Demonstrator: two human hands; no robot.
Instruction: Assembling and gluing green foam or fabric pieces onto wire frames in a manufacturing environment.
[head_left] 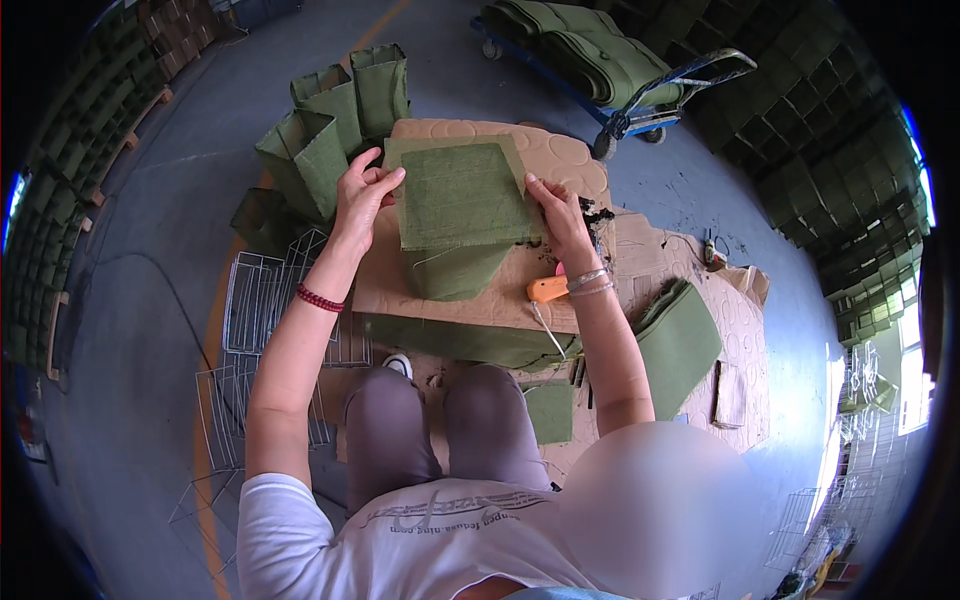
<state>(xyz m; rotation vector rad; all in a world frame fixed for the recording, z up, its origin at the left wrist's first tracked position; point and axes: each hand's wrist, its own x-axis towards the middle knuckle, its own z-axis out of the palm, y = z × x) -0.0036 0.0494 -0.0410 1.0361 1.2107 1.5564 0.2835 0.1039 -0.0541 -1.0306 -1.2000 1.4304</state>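
Note:
My left hand (365, 190) pinches the left edge of a square green fabric panel (465, 190), thumb on top. At the opposite edge my right hand (562, 218) grips the panel, its other fingers partly hidden. A darker green square fills the middle of the panel, framed by a lighter border. Below it a tapering green fabric box (455, 275) shows on the cardboard-topped work surface (385, 285); I cannot tell whether the two are joined. An orange-handled tool (547, 290) with a white cord lies beside my right wrist.
Several open green fabric boxes (300, 160) stand beyond my left hand. Wire frames (255, 310) lie at the left. Folded green sheets (675, 345) rest on cardboard at the right. A blue trolley (610, 125) carries green fabric rolls. Stacked green boxes (790, 130) line the sides.

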